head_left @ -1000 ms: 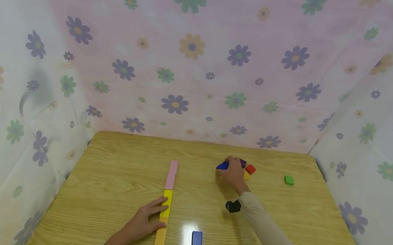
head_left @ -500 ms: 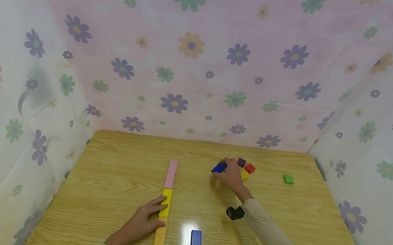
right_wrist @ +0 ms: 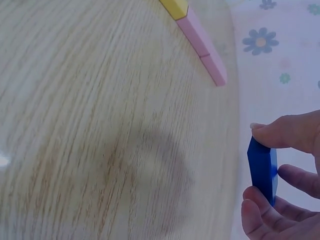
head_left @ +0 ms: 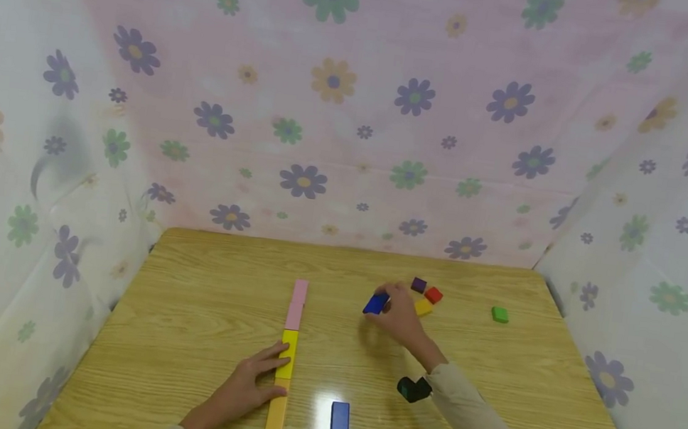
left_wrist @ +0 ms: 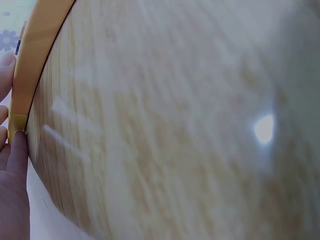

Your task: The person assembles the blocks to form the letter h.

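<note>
My right hand (head_left: 404,323) pinches a blue block (head_left: 375,303) between thumb and fingers above the back part of the table; the right wrist view shows this blue block (right_wrist: 261,167) held on edge. A straight row lies left of centre: two pink blocks (head_left: 294,314), a yellow block (head_left: 286,366) and an orange block (head_left: 275,417), end to end. My left hand (head_left: 240,391) rests on that row, fingers spread over the yellow block and thumb at the orange one. In the left wrist view a fingertip touches near the orange block's (left_wrist: 37,55) end.
Purple (head_left: 418,284), red (head_left: 433,295) and yellow (head_left: 423,308) pieces lie just beyond my right hand, with a green block (head_left: 500,314) farther right. A dark blue block (head_left: 340,424) lies near the front of the wooden table (head_left: 206,283). Flowered sheets (head_left: 364,102) enclose the back and sides.
My right hand has moved left and slightly nearer with the blue block, away from the purple, red and yellow pieces, which now show more fully. The left hand stays on the row.
</note>
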Available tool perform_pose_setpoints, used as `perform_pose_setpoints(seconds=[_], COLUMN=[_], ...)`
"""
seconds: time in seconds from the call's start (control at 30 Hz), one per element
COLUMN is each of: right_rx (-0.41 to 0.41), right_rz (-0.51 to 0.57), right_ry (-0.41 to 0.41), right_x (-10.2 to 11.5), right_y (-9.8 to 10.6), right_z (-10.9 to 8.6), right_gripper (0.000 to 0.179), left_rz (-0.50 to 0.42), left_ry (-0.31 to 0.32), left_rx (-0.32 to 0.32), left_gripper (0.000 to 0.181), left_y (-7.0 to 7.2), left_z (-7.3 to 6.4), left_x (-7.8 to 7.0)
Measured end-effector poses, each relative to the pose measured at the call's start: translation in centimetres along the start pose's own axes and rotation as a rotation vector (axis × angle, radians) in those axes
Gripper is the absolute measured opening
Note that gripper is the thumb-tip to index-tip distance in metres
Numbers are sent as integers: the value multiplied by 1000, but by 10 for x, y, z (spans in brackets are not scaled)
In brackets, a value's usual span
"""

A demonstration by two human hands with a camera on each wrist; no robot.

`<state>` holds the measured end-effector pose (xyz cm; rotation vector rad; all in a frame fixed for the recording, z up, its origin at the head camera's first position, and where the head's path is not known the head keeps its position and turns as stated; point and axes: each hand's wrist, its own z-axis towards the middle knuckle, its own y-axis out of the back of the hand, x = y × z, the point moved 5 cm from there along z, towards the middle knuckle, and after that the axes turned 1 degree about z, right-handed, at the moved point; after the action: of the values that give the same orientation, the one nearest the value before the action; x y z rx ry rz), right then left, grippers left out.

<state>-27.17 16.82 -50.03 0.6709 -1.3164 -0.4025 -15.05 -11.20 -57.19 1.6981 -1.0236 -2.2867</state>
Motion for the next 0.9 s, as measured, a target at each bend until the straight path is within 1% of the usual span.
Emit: perform_pose_setpoints(seconds=[0.17,0.3,0.67,0.9], right_rx=[11,20,72,122], right_rz=[4,-8,-8,16], right_ry=[42,78,140,159], right_x=[11,18,32,39], right_y=[-1,-2,-4,-8], right_z=[-9,-16,-30,-38], right_gripper=[41,41,41,40], left_rz=[0,-1,-4,4], left_ry=[9,3,20,10], left_rx=[0,-1,10,4], left_gripper=[53,53,54,53], left_y=[0,0,-1,0], left_z=[1,1,1,1], left_x=[1,0,2,0])
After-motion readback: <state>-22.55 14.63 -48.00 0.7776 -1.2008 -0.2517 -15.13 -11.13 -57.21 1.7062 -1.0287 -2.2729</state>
